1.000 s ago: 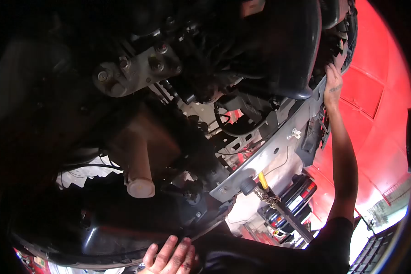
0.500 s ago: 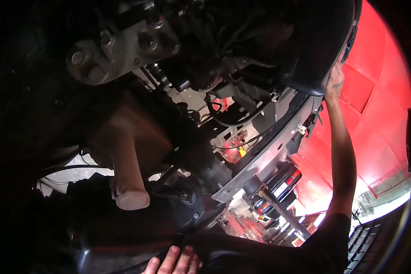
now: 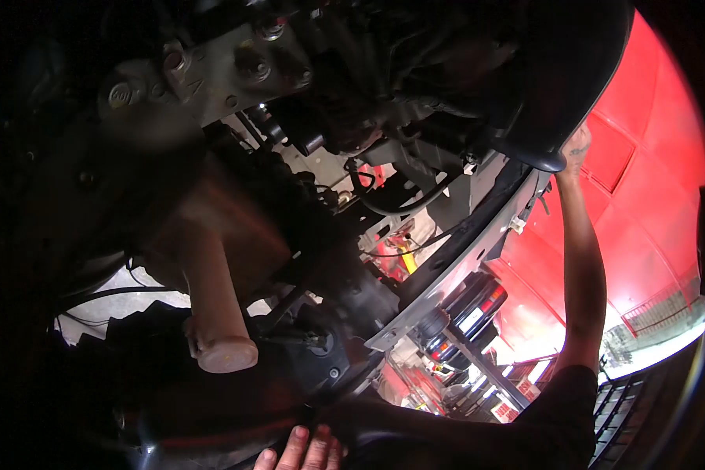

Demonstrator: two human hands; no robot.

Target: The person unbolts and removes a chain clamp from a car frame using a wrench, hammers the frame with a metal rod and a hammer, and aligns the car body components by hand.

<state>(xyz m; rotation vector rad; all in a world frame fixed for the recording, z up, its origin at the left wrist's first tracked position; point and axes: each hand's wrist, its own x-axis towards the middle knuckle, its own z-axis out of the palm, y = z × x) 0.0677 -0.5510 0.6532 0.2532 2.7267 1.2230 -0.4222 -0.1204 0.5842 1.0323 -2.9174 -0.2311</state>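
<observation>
My right hand (image 3: 576, 150) is raised at the edge of a large curved black panel (image 3: 552, 86) on the vehicle's underside. It looks closed on that edge, though most of its fingers are hidden. Its bare forearm rises from a dark sleeve. At the bottom of the view, the fingertips of my left hand (image 3: 304, 450) lie stretched out against a dark smooth surface (image 3: 211, 431); the palm is out of frame. Between the hands runs a pale metal bar (image 3: 439, 294), slanting up beside the panel.
A capped tube (image 3: 221, 313) juts down at left. Above it sits a bolted metal bracket (image 3: 243, 74). Hoses and a black cable (image 3: 415, 207) cross the gap in the middle. Beyond are a red ceiling (image 3: 642, 157) and another vehicle's dark rear end (image 3: 470, 317).
The black panel's lower tip and free edge have shifted slightly right and down beside my right hand. My left hand stays almost in place. The whole view has tilted a little.
</observation>
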